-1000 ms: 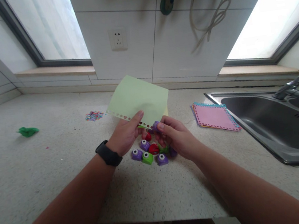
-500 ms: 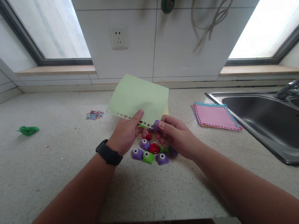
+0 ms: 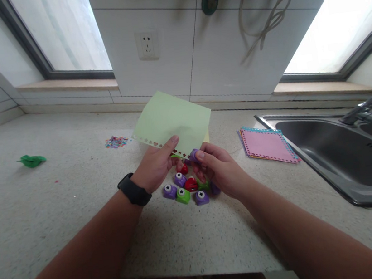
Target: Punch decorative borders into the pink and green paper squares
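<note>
My left hand (image 3: 159,162) pinches the near edge of a pale green sheet of paper (image 3: 172,116), thumb on top. A row of small punched shapes, hearts and flowers among them, runs along that edge. My right hand (image 3: 217,166) grips a purple craft punch (image 3: 194,156) at the sheet's near right corner, thumb pressed on it. Below the hands, several more punches lie grouped on the counter: a purple punch (image 3: 170,191), a green punch (image 3: 183,195), a red punch (image 3: 191,184) and another purple punch (image 3: 202,197). My right hand partly hides some of them.
A stack of coloured paper with punched borders (image 3: 264,145) lies at right, beside the steel sink (image 3: 339,160). Paper confetti (image 3: 116,142) is heaped at back left. Farther left is a crumpled green thing (image 3: 31,160). Yellow paper (image 3: 206,136) shows behind the green sheet.
The view has shifted very slightly. Both hands, the green sheet and the purple punch keep nearly the same positions.
</note>
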The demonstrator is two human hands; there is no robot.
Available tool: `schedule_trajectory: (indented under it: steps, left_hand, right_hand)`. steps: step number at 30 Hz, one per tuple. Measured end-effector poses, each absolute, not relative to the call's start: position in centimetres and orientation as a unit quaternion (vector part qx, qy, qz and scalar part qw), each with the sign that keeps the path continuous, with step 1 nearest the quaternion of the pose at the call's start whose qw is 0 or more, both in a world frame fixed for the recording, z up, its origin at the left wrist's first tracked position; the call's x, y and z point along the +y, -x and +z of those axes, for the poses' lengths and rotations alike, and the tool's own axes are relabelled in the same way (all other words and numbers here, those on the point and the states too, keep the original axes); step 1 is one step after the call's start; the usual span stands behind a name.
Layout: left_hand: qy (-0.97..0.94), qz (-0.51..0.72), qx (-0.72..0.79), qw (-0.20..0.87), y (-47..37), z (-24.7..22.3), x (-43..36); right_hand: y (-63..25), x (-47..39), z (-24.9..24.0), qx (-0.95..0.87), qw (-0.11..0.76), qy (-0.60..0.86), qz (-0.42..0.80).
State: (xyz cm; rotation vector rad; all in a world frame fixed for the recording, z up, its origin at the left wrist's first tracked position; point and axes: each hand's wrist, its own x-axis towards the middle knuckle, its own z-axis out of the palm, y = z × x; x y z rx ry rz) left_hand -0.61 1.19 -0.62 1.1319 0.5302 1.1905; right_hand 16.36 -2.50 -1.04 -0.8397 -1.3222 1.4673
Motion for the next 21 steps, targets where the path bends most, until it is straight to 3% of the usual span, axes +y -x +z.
schedule_trajectory:
  steps: [21]
  left_hand:
    - [-0.481,0.527,0.234,0.660,0.53,-0.51,1.06]
  right_hand:
    - [-16.25,-2.48,-0.86,-0.525,0.486,0.350,0.605]
